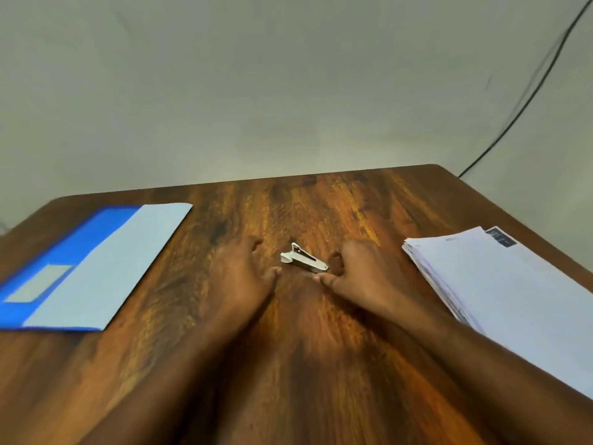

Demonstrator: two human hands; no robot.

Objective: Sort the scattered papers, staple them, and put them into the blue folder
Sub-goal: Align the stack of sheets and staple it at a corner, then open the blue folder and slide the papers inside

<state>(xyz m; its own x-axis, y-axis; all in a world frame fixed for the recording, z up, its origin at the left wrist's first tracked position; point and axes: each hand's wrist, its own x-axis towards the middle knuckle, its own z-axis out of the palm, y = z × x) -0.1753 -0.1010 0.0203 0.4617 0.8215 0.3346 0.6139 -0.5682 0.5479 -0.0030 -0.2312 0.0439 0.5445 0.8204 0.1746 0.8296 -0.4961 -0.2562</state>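
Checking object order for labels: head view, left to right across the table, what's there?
Folder → left hand → stapler → right hand → paper stack. All on the table; neither hand holds anything.

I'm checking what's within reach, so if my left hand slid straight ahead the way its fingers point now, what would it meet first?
Probably nothing: the left hand points toward the table's far edge, passing left of the stapler, with only bare wooden table ahead. Depth is hard to judge here.
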